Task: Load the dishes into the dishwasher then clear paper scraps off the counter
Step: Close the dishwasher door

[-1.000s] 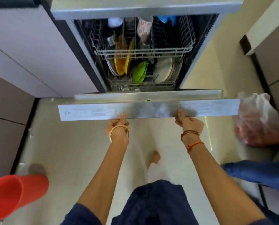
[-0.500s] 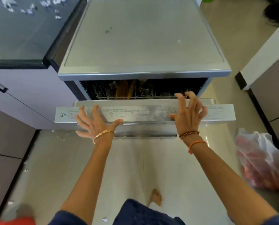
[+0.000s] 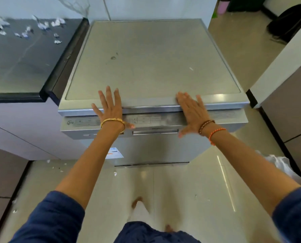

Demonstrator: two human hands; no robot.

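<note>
The silver dishwasher point(image 3: 149, 64) stands in the middle of the view with its door point(image 3: 156, 144) up against the body; the dishes inside are hidden. My left hand point(image 3: 109, 109) presses flat on the top edge of the door at the left, fingers straight and spread. At the right end of the same edge my right hand point(image 3: 190, 113) presses flat too. Several white paper scraps point(image 3: 42, 25) lie on the dark counter point(image 3: 20, 64) at the upper left.
A few paper scraps point(image 3: 58, 165) lie on the cream floor by the dishwasher's foot. A white plastic bag point(image 3: 283, 165) sits on the floor at the right. Grey cabinets point(image 3: 290, 116) stand on the right, pale cabinet fronts point(image 3: 23, 130) under the counter on the left.
The dishwasher door swung up from nearly flat to against the body, pushed by both hands. The racks and dishes went out of sight, and the view rose to the counter.
</note>
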